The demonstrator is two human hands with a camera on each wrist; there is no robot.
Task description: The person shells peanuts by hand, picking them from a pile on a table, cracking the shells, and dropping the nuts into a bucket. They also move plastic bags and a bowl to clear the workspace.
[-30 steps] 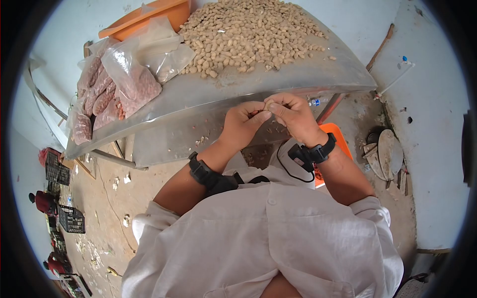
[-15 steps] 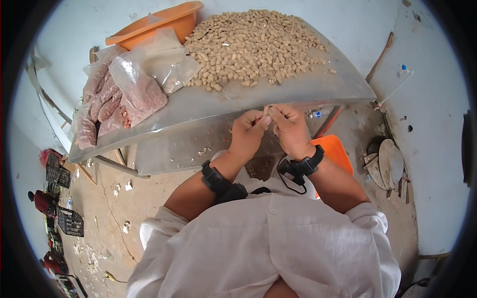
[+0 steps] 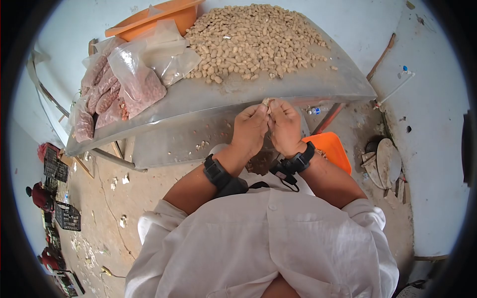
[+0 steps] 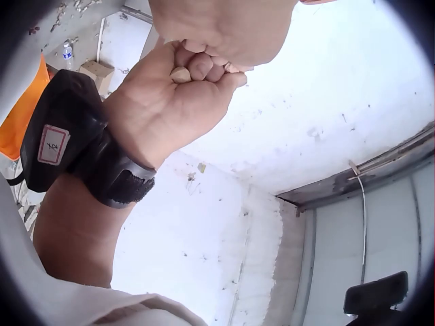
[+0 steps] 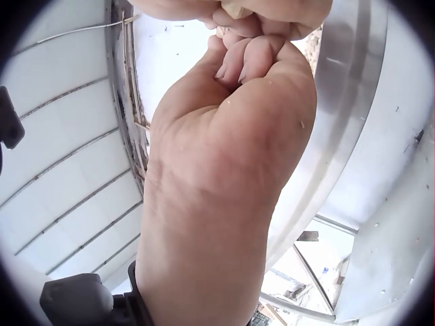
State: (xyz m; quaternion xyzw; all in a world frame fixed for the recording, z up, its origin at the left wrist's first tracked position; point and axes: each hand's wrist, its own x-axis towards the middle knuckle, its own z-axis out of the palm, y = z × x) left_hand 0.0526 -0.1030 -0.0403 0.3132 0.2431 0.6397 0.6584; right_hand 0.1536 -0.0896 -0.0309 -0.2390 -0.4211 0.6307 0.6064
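Observation:
In the head view my left hand [image 3: 250,130] and right hand [image 3: 285,128] meet at the table's near edge. A pale peanut [image 3: 267,102] is pinched between the thumbs and fingertips of both. The left wrist view has the right hand [image 4: 170,105] with its fingers curled in and a pale piece of peanut [image 4: 180,75] against them; the left hand covers its fingertips. From the right wrist, the left hand [image 5: 231,122] shows with folded fingers, and a pale bit of shell [image 5: 236,9] sits above. Inside the left palm is hidden.
A large heap of unshelled peanuts [image 3: 258,39] covers the back of the metal table [image 3: 218,97]. Plastic bags of pink kernels [image 3: 139,87] lie at its left, before an orange basin [image 3: 154,20]. An orange container [image 3: 335,151] stands below right. Black crates [image 3: 68,215] stand far left.
Both hands have drawn closer together and turned more upright, with the peanut at their fingertips. Reddish kernels that showed in the left hand are now out of sight. The head view has shifted slightly.

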